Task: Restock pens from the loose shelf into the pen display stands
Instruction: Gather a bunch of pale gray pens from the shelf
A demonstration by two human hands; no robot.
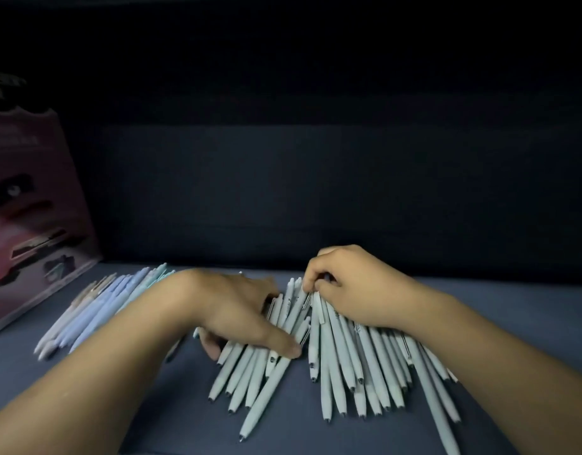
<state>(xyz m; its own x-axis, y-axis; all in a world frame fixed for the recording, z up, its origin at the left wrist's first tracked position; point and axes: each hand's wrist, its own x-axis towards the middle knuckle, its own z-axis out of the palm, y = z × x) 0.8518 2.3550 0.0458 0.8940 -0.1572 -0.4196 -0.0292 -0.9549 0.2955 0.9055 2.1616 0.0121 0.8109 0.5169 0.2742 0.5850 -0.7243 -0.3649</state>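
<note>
A loose pile of several pale grey-green pens [335,362] lies on the dark shelf [513,310], tips toward me. My left hand [237,313] grips a bunch of these pens [250,372] on the pile's left side, thumb over them and fingers curled underneath. My right hand [355,284] rests on the right part of the pile and pinches the clip ends of a few pens at the far end. No pen display stand is in view.
A second row of pale blue, lilac and beige pens [96,310] lies at the left. A pink printed box [30,205] stands against the shelf's left end. The back of the shelf is dark.
</note>
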